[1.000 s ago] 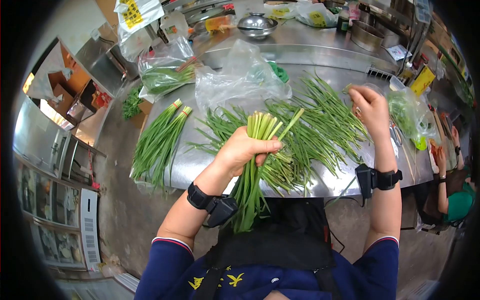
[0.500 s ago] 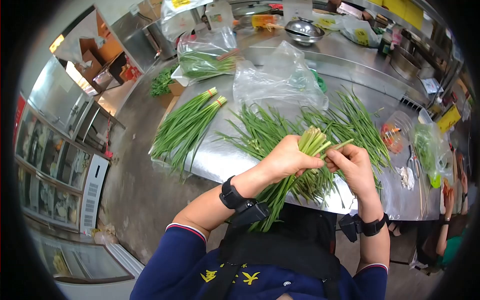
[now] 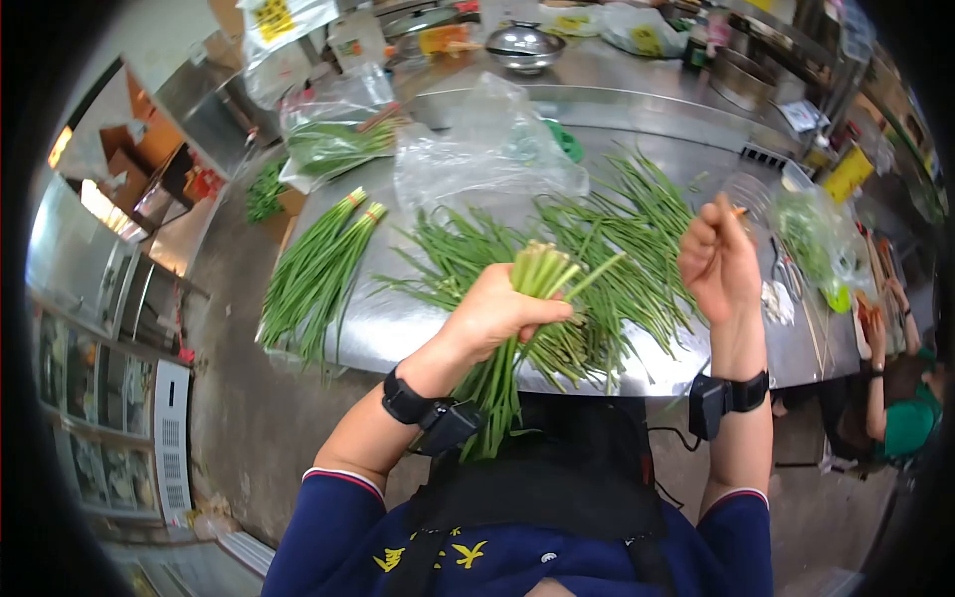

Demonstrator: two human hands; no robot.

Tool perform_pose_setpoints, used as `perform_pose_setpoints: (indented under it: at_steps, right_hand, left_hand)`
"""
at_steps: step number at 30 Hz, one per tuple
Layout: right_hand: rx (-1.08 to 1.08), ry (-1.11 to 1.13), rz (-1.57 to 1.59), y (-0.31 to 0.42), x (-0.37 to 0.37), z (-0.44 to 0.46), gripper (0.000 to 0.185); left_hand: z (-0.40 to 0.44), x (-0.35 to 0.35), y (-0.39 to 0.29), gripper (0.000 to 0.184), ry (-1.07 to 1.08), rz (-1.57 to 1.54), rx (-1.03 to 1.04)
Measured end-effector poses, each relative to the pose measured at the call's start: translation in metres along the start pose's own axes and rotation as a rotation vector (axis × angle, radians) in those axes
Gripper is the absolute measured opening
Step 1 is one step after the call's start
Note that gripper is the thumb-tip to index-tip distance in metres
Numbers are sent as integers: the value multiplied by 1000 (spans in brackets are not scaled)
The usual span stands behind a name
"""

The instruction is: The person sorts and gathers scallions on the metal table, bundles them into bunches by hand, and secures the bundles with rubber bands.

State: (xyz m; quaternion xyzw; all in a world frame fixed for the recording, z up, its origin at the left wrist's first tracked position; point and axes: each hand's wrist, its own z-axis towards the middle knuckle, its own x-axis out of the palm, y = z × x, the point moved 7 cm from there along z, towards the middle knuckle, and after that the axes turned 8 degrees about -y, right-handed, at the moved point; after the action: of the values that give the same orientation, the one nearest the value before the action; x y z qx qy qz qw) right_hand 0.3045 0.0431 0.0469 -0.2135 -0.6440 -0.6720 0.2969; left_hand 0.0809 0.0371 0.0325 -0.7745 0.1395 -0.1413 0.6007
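Observation:
My left hand (image 3: 494,313) is closed around a bunch of garlic chives (image 3: 540,267), pale stem ends up, long green leaves hanging below the fist toward the table's front edge. One stem sticks out to the right of the bunch. My right hand (image 3: 721,261) is raised to the right, apart from the bunch, its fingers curled in; whether anything small is between them is hidden. Loose chives (image 3: 637,224) lie spread on the steel table (image 3: 373,333) behind and beside the bunch. Two tied chive bundles (image 3: 323,264) lie at the left.
A clear plastic bag (image 3: 487,154) lies behind the chives; bagged greens (image 3: 343,144) stand at the back left. Scissors (image 3: 786,267) and another bag of greens (image 3: 811,234) are at the right. Another person's hand (image 3: 875,333) shows at the far right. A metal bowl (image 3: 524,48) stands behind.
My right hand has left the stems of the bunch and moved up and right. My left hand still holds the chives. The camera view has shifted, so the surroundings appear farther left and higher.

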Motion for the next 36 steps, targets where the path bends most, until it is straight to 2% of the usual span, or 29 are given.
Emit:
perform_pose_setpoints:
  at_steps: [1,2,4,6,14,16,18,20,22,23,24,26,28,31,35,36]
  right_hand:
    - [-97,202,245,12,-2,-3,25]
    - [-107,194,248,6,6,-8,25]
    - [-81,-288,-503,-24,13,-21,27]
    - [-33,-170,-577,-47,48,-31,34]
    - [115,-120,-425,-63,43,-22,35]
    - [17,-176,-450,-50,36,-19,35]
    - [8,-201,-409,-41,32,-16,36]
    - [-99,-305,-425,-25,18,-16,35]
    - [-312,-508,-274,10,-23,-13,33]
    - [-319,-552,-347,20,-26,-14,29]
    - [-317,-552,-346,17,-23,-16,29]
    - [-17,-346,-569,-20,4,-20,26]
    - [-92,-258,-490,-41,36,-19,31]
    - [-109,-246,-544,-51,59,-21,33]
    - [-2,-141,-522,-54,57,-14,36]
    - [51,-119,-505,-57,56,-13,35]
  left_hand:
    - [1,2,0,17,18,6,-5]
    - [1,1,0,18,6,-6,-3]
    - [3,3,-1,19,15,-16,-8]
    - [5,9,-2,20,38,-19,23]
    - [0,16,3,23,72,-23,-40]
    - [0,12,2,23,58,-12,-40]
    - [0,9,1,23,47,-3,-41]
    - [-2,7,-2,18,46,18,-28]
    - [-1,-4,3,20,34,-15,-26]
    - [-1,-10,4,22,19,-46,-25]
    - [-2,-12,4,22,19,-46,-26]
    - [-1,-11,-1,21,2,-96,5]
    - [0,-10,-4,21,2,-91,10]
    - [-3,-6,-3,16,3,-69,9]
    - [-8,-4,-3,19,-49,9,46]
    - [-9,-6,-3,18,-84,107,86]
